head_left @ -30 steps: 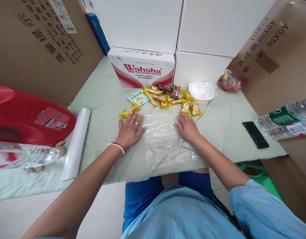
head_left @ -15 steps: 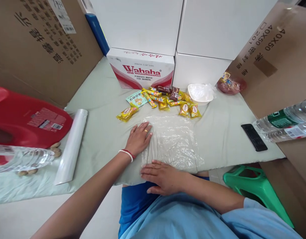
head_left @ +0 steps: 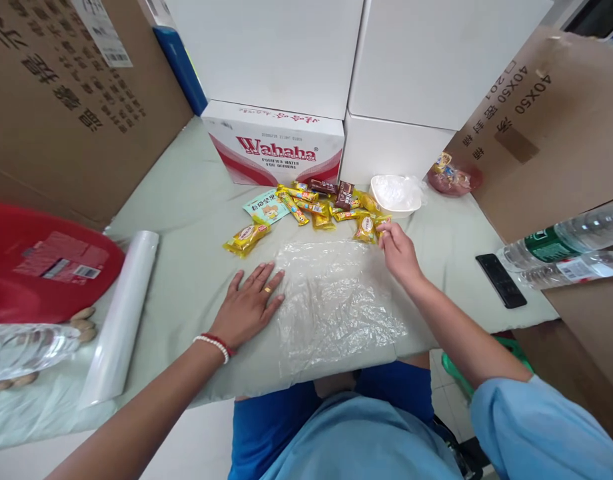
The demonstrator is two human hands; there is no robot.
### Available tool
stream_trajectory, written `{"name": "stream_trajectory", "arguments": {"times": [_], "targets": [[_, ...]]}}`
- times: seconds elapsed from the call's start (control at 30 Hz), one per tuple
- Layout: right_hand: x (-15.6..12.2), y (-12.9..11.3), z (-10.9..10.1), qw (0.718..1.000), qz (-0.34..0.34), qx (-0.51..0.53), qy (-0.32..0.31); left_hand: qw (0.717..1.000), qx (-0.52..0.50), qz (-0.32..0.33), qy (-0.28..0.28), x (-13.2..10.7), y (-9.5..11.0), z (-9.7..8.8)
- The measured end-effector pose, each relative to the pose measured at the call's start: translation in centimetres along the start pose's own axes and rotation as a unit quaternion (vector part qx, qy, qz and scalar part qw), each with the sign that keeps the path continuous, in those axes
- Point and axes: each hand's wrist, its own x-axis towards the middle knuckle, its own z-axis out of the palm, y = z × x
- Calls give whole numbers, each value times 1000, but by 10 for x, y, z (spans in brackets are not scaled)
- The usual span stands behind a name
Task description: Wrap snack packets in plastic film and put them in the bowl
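A clear plastic bag (head_left: 336, 307) lies spread flat and wrinkled on the cloth-covered table (head_left: 186, 220). My left hand (head_left: 249, 303) rests palm down at its left edge, fingers spread. At the bag's far right corner, my right hand (head_left: 399, 250) has its fingers closed on a yellow-wrapped snack (head_left: 383, 220), which they partly cover. Just left of it sits another yellow packet (head_left: 365, 228). Behind the bag are yellow sticks (head_left: 292, 208), brown cocoa packets (head_left: 345, 196) and a pale green packet (head_left: 267, 207). A further yellow packet (head_left: 246, 239) lies apart on the left.
Behind the snacks stand a Wahaha carton (head_left: 276, 150) and a white bowl (head_left: 395, 197) holding clear plastic. A plastic roll (head_left: 119, 320) and a red jug (head_left: 46, 267) are on the left. To the right lie a phone (head_left: 501, 280) and water bottles (head_left: 561, 243).
My right hand has moved from the bag's near edge forward and right to the yellow-wrapped snack. My left hand stays flat by the bag's left edge. The view has shifted slightly.
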Motion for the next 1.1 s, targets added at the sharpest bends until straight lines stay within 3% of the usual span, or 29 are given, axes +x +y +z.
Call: {"name": "stream_trajectory", "arguments": {"times": [0.13,0.3,0.43,0.6,0.67,0.73,0.83,0.97,1.1], "targets": [[89,-7,16,982,16,-183,-42,1000,28,7,-2,-5,-5,5],[168,-26,70,940,93,-320,-67,999,30,10,6,-5,-3,4],[190,-24,99,933,141,-325,-65,999,29,14,15,-6,-3,4],[193,-15,86,933,170,-314,-55,999,33,18,22,-7,-3,3],[195,-13,77,940,114,-316,-59,999,29,22,25,-8,-3,3],[201,-13,74,949,-4,-307,-75,999,28,25,28,-8,-4,3],[212,-17,85,939,-144,-293,-105,998,37,28,33,-8,-5,3],[219,-24,106,916,-167,-324,-168,998,48,33,37,-9,-6,3],[215,-25,111,892,-188,-364,-190,998,44,34,37,-8,-5,2]]}}
